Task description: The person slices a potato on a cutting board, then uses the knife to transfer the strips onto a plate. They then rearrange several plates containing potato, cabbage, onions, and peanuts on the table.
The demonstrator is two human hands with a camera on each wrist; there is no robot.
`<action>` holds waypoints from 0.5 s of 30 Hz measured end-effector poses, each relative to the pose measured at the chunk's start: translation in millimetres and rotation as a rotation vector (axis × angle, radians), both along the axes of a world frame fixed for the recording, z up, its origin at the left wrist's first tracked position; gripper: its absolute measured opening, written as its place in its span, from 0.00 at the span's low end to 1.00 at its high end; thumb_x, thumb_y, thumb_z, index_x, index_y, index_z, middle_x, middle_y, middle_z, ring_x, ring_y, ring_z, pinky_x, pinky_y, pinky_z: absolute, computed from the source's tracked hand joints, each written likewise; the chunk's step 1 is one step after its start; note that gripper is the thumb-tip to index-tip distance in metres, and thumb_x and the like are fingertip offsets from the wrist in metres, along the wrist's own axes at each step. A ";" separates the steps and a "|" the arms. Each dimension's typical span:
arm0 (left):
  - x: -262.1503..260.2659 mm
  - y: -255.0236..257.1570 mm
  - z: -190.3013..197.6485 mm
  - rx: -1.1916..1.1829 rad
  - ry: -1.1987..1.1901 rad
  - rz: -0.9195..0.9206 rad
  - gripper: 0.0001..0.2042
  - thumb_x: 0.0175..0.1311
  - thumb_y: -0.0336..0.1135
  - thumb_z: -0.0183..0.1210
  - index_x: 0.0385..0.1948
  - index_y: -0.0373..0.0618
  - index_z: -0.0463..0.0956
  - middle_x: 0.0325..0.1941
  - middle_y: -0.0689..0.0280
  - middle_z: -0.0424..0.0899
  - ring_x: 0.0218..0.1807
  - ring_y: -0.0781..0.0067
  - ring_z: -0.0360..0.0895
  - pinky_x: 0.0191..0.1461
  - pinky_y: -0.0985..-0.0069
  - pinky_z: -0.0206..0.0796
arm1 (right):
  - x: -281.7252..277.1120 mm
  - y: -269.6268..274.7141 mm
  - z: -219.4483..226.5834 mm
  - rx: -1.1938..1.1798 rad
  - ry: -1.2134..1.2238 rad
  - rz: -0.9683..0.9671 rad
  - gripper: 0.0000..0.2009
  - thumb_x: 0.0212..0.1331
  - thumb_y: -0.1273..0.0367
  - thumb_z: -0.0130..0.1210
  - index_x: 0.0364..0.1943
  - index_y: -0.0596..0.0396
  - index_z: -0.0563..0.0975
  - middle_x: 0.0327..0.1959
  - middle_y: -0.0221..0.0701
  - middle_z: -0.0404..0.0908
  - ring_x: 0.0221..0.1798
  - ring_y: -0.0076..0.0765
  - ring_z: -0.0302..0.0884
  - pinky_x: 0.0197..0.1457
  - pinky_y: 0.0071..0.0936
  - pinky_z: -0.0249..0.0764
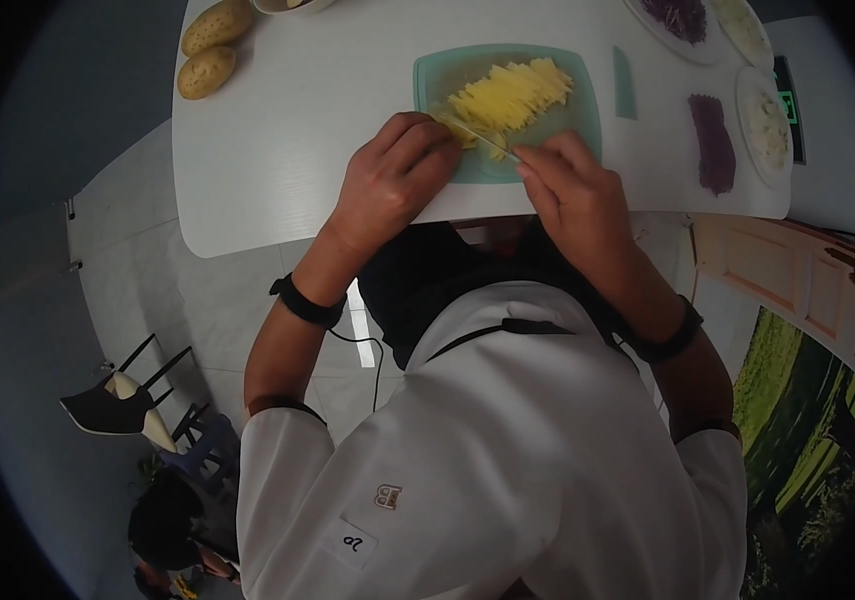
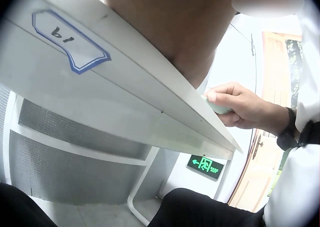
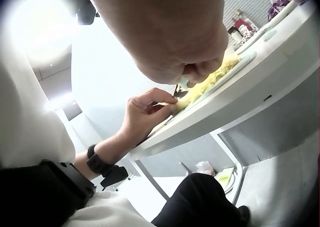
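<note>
A pale green cutting board (image 1: 435, 72) lies near the table's front edge, bearing a pile of yellow potato strips (image 1: 513, 97). My right hand (image 1: 576, 192) grips the handle of a knife (image 1: 483, 138), whose blade slants across the board's near left part. In the left wrist view the knife's pale green handle (image 2: 218, 107) shows inside that hand. My left hand (image 1: 398, 178) bends its fingers over the board's left edge and holds a piece of potato (image 1: 456, 132) beside the blade. The right wrist view shows its thumb and fingers pinching the potato (image 3: 181, 106).
Two whole potatoes (image 1: 210, 55) and a bowl (image 1: 293, 6) sit at the far left. Right of the board lie a flat teal piece (image 1: 625, 83) and a purple strip (image 1: 713, 143). Plates with purple shreds (image 1: 680, 18) and pale pieces (image 1: 768, 130) line the right edge. Behind, another person (image 1: 168, 520) crouches.
</note>
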State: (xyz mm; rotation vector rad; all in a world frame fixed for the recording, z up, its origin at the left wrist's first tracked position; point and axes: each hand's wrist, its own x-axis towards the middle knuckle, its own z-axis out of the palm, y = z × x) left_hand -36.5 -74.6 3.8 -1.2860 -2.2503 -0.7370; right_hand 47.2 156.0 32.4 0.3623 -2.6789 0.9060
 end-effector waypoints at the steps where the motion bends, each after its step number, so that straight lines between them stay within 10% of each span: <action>1: 0.1 -0.4 -0.6 0.000 0.000 0.001 0.13 0.47 0.24 0.67 0.38 0.42 0.85 0.44 0.66 0.84 0.48 0.63 0.83 0.45 0.72 0.82 | -0.1 -0.7 0.4 0.036 0.007 0.012 0.09 0.63 0.70 0.67 0.46 0.54 0.85 0.37 0.30 0.77 0.32 0.38 0.84 0.31 0.35 0.82; 15: -0.7 -1.0 -4.2 0.003 -0.035 0.026 0.15 0.48 0.24 0.66 0.41 0.43 0.86 0.44 0.67 0.85 0.47 0.65 0.83 0.45 0.74 0.82 | -8.3 -1.6 8.0 0.114 -0.064 0.052 0.07 0.64 0.69 0.67 0.41 0.55 0.84 0.37 0.31 0.78 0.28 0.40 0.84 0.30 0.36 0.83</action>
